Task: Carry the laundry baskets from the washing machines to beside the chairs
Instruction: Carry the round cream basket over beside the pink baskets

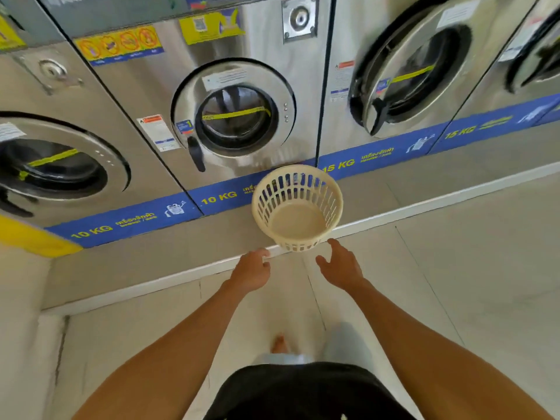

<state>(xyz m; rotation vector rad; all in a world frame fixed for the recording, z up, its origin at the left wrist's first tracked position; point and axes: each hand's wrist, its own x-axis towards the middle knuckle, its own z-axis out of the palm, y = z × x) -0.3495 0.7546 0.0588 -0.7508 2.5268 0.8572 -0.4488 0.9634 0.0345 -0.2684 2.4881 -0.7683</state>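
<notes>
A round cream plastic laundry basket [297,207] with slotted walls stands empty on the raised ledge at the foot of the washing machines [233,113], between a 10 KG and a 15 KG machine. Both my arms reach forward toward it. My left hand [251,271] is just below and left of the basket, fingers loosely curled, holding nothing. My right hand [341,263] is just below and right of it, fingers spread, a small gap from the basket's base. Neither hand touches the basket.
A row of steel front-loading machines fills the upper view, doors closed, with a blue band [127,221] along the bottom. A white step edge [424,204] separates the ledge from the tiled floor [454,283]. My bare foot [280,344] shows below.
</notes>
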